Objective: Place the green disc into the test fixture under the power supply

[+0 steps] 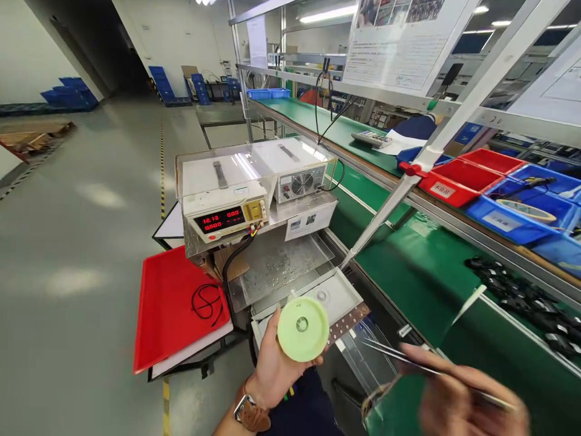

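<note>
A round light-green plastic part (313, 342), like a shallow dish with a small hole at its centre, rests in my left hand (275, 367), whose fingers curl around it from below. The pale face is turned up toward me. On that wrist is a watch with a brown strap. My right hand (463, 393), blurred by motion, grips a pair of metal tweezers (408, 358) whose tips point left toward the green part, apart from it. Behind the part lies a white tray (347, 290) with a small clear ring in it and a strip of brown perforated board at its edge.
A power meter with red digits (222, 219) stands on a metal stand under a clear cover. At left lies a red tray (166, 309) with a black cable. To the right runs a green conveyor belt (408, 278) with black parts; red bins (467, 178) and blue bins (512, 212) sit above.
</note>
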A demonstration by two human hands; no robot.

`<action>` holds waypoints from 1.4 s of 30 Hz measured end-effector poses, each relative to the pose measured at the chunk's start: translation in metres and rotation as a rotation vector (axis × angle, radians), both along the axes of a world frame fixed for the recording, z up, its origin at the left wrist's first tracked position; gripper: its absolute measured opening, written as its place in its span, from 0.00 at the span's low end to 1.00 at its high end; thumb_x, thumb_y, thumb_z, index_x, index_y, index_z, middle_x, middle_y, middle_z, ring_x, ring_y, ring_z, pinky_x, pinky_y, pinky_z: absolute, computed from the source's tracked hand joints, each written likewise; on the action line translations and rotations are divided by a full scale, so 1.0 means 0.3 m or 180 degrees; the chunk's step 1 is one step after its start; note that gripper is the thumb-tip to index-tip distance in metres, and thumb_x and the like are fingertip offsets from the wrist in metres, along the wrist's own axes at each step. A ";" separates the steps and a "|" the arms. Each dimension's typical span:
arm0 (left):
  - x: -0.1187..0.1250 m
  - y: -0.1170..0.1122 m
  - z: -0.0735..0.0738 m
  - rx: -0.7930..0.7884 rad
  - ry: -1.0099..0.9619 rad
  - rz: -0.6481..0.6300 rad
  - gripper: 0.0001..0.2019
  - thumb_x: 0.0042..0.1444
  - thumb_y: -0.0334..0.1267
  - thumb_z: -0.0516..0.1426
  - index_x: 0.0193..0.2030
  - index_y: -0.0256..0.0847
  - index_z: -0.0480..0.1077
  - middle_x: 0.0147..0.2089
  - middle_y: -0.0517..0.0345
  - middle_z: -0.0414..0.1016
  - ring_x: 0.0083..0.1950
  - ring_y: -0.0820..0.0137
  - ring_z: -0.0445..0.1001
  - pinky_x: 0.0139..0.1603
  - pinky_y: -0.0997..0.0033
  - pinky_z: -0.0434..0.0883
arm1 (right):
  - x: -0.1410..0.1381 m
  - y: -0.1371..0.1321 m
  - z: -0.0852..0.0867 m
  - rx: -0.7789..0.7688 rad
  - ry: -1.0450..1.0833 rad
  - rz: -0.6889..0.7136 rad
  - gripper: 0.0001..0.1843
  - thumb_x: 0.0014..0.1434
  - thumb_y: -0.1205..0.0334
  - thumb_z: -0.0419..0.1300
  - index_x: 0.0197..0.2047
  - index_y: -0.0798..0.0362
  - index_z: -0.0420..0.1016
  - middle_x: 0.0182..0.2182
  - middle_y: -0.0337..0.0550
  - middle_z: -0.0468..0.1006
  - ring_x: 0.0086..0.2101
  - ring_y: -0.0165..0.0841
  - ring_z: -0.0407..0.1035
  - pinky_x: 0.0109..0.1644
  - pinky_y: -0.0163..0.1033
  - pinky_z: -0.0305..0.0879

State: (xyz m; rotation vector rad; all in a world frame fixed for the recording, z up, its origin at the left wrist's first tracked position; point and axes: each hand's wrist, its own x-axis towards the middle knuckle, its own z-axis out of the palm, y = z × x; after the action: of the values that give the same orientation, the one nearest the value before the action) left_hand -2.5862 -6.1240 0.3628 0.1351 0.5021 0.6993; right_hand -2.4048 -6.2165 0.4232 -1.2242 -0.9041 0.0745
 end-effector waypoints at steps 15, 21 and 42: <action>-0.356 -0.251 -0.092 -0.0515 0.0286 0.0389 0.29 0.69 0.60 0.47 0.49 0.38 0.78 0.43 0.47 0.80 0.40 0.59 0.77 0.34 0.62 0.72 | -0.456 0.021 -0.216 -0.1072 -0.1194 0.1893 0.08 0.67 0.69 0.58 0.47 0.50 0.75 0.40 0.43 0.84 0.39 0.30 0.80 0.42 0.31 0.78; -0.400 -0.279 -0.100 -0.0714 0.0482 0.0288 0.30 0.71 0.59 0.44 0.49 0.36 0.77 0.42 0.46 0.80 0.38 0.60 0.77 0.33 0.62 0.72 | -0.494 0.003 -0.204 -0.1143 -0.1371 0.1959 0.07 0.67 0.70 0.58 0.37 0.52 0.76 0.37 0.44 0.84 0.32 0.28 0.79 0.35 0.29 0.74; -0.421 -0.289 -0.129 -0.0794 0.0428 0.0139 0.26 0.68 0.58 0.50 0.47 0.38 0.78 0.40 0.48 0.80 0.39 0.59 0.76 0.34 0.61 0.73 | -0.511 0.024 -0.201 -0.1288 -0.1914 0.2273 0.05 0.70 0.68 0.54 0.42 0.50 0.70 0.34 0.41 0.81 0.32 0.30 0.76 0.36 0.34 0.71</action>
State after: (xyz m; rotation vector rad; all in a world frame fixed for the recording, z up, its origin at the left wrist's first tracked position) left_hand -2.7127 -6.2108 0.3242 -0.0635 0.7186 0.6671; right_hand -2.5582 -6.2094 0.3629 -1.2533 -1.8992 0.4982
